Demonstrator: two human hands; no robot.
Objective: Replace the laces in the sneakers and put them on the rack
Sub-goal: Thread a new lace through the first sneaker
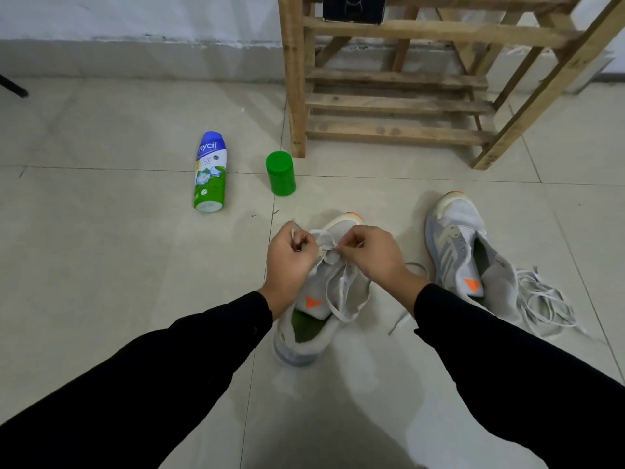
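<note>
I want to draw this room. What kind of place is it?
Probably a corner of a home where shoes are kept: a tiled floor, a wooden rack by a white wall, and one sneaker and its pair on the floor.

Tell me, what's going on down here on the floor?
A person is threading a white lace through a grey-white sneaker, left hand and right hand each pinching it near the front eyelets. The second sneaker stands to the right and looks unlaced, with a loose pile of laces beside it. Neither shoe is on the wooden rack behind yet.
</note>
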